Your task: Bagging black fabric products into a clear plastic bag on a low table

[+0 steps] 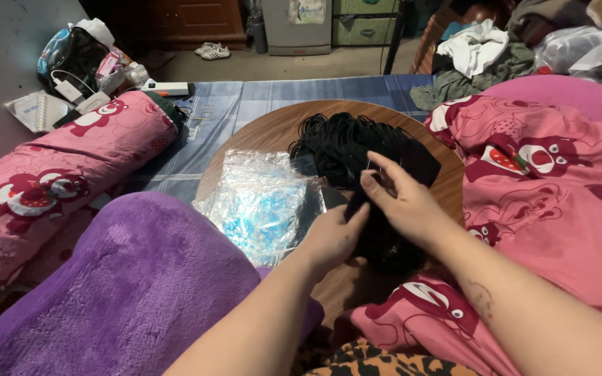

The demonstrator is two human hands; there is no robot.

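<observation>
A heap of black face masks with thin elastic loops [346,143] lies on a round wooden tray table [259,132]. My left hand [332,237] and my right hand [398,202] meet over the near part of the heap, both pinching a black mask [357,202] between fingers and thumb. A clear plastic bag with blue bits inside [259,202] lies on the table just left of my hands.
A purple fleece blanket [127,292] covers my lap at the lower left. Pink printed bedding lies rolled at the left [50,174] and spread at the right [545,181]. Chargers, a notebook and a bag [71,63] sit at the far left; clothes pile up at the back right.
</observation>
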